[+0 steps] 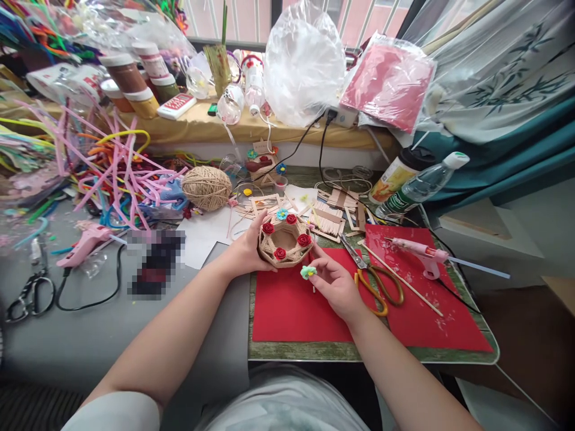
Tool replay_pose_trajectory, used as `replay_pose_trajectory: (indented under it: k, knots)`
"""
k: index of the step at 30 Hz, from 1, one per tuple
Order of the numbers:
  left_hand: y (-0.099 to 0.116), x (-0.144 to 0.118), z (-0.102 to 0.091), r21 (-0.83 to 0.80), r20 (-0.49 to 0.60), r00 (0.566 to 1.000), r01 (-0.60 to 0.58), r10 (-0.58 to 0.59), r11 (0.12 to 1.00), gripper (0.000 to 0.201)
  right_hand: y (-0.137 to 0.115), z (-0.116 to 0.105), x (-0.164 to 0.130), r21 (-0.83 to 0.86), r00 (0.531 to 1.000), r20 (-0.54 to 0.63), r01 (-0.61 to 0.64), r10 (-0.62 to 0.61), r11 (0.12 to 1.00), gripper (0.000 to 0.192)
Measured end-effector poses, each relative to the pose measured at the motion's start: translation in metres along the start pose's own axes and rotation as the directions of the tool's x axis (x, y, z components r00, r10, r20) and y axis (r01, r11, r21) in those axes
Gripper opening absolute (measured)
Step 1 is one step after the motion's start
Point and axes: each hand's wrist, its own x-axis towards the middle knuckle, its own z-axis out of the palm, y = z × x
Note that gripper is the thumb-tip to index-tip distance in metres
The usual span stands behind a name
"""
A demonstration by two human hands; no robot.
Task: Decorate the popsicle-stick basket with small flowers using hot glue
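My left hand (pixel 249 248) grips the left side of a many-sided craft-stick bowl (pixel 287 241), tilted so its opening shows. Several red roses and one blue flower (pixel 282 214) sit around the bowl's rim. Between the thumb and fingers of my right hand (pixel 335 284) is a small mint-green flower (pixel 308 272) with a yellow spot, just below the bowl's right front edge. Red sheets (pixel 291 311) lie under both hands. Right of my right hand are scissors with amber handles (pixel 381 290).
A pink glue gun (pixel 422 254) and a thin wooden stick (pixel 399 278) lie at right; another pink glue gun (pixel 85 242) and black-handled scissors (pixel 33 293) lie at left. Behind are a twine ball (pixel 206 188), craft-stick pieces (pixel 327 220), a water bottle (pixel 422 185) and power cords.
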Motion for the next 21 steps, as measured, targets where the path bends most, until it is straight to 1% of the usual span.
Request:
replay_pose_trajectory:
  k: [3, 5, 7, 11, 16, 21]
  knots:
    - [-0.004, 0.001, 0.002, 0.020, -0.036, 0.996, -0.075, 0.076, 0.997, 0.150, -0.004, 0.002, -0.005, -0.018, 0.999, 0.031, 0.027, -0.026, 0.999, 0.018]
    - [-0.005, 0.001, 0.004, 0.047, -0.066, 0.988, -0.136, 0.139, 0.990, 0.142, -0.006, 0.005, -0.009, -0.022, 0.998, 0.036, 0.057, -0.057, 0.998, 0.015]
    - [-0.005, 0.002, 0.005, 0.046, -0.080, 0.979, -0.183, 0.186, 0.982, 0.138, -0.005, 0.007, -0.011, -0.051, 0.996, 0.030, 0.085, -0.083, 0.995, 0.014]
    - [0.000, 0.002, 0.004, 0.002, -0.091, 0.975, -0.204, 0.203, 0.979, 0.142, -0.001, 0.006, -0.008, -0.104, 0.994, 0.020, 0.111, -0.110, 0.988, 0.013]
    - [0.007, 0.004, 0.005, -0.039, -0.091, 0.959, -0.272, 0.268, 0.962, 0.145, 0.003, 0.001, 0.003, -0.102, 0.994, -0.008, 0.106, -0.107, 0.989, 0.014]
    - [0.006, 0.003, 0.006, -0.027, -0.090, 0.970, -0.229, 0.226, 0.973, 0.144, 0.000, 0.000, 0.005, -0.090, 0.995, 0.003, 0.099, -0.099, 0.991, 0.013]
